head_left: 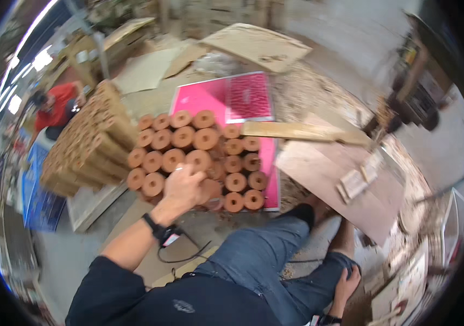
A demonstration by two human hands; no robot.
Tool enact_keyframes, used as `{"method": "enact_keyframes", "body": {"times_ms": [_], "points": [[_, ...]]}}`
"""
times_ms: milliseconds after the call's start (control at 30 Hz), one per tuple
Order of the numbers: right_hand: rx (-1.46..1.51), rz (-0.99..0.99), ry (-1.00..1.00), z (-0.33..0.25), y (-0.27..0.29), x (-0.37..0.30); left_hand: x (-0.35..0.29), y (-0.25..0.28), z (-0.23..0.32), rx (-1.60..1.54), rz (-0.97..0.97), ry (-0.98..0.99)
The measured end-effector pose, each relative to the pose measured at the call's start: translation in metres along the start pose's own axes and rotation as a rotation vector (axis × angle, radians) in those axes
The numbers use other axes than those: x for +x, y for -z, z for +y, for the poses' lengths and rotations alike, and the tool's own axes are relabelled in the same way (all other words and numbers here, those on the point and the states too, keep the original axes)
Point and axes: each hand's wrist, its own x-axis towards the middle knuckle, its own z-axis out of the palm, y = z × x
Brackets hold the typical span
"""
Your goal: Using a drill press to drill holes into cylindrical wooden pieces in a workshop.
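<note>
My left hand (185, 187) is over the front of a stack of reddish-brown round wooden pieces (206, 138), each with a hole in its middle. Its fingers are curled at the rim of one wooden piece (210, 191), which is blurred and partly hidden by the hand. The pieces stand in rows, ends up, on a bright pink printed sheet (199, 95). Apart from the stack, my right hand (347, 282) lies on my bent knee, fingers outstretched, holding nothing.
Bundled wooden blocks with holes (90, 136) stand at left, near a blue crate (42, 187) and a person in red (57, 106). A wooden slat (297, 130) lies beside the stack. Right of it are a board (346, 179), wood shavings (319, 89) and a dark machine (419, 103).
</note>
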Motion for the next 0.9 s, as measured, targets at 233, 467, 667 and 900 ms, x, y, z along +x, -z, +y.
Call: {"method": "enact_keyframes", "body": {"times_ms": [233,467,667,900], "points": [[0.713,-0.362,0.048,-0.125,0.04,-0.002,0.04,0.056,0.079,-0.529,-0.355,0.206],[1.6,-0.956,-0.115,-0.215,0.046,0.05,0.105,0.009,0.187,-1.484,-0.714,-0.088],[1.759,-0.82,-0.208,-0.21,0.039,0.097,0.113,-0.015,0.224,-1.623,-0.667,-0.21],[1.149,-0.682,-0.161,-0.199,0.047,0.146,0.178,-0.089,0.233,-1.235,-0.243,-0.204]]}}
